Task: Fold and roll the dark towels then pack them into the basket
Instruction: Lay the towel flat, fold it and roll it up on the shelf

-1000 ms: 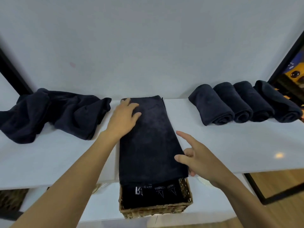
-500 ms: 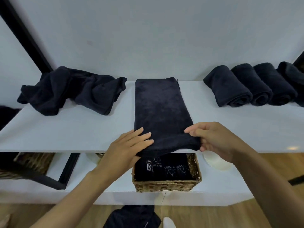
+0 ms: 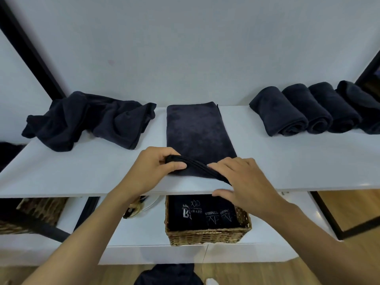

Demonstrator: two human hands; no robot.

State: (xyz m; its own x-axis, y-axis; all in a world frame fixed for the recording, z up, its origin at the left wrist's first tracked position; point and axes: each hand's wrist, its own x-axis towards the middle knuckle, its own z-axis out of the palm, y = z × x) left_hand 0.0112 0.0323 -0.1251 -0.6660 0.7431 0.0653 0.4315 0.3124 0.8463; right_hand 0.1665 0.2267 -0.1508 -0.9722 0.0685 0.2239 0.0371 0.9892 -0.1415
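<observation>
Soft matt plush cloth of the folded towel (image 3: 197, 130), coarse woven wicker basket (image 3: 207, 236), smooth white shelf (image 3: 82, 171).

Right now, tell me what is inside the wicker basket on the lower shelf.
The wicker basket holds dark towels with pale printed logos, packed side by side. The upper shelf and the right hand hide its rear, and the towels cover its floor.
</observation>
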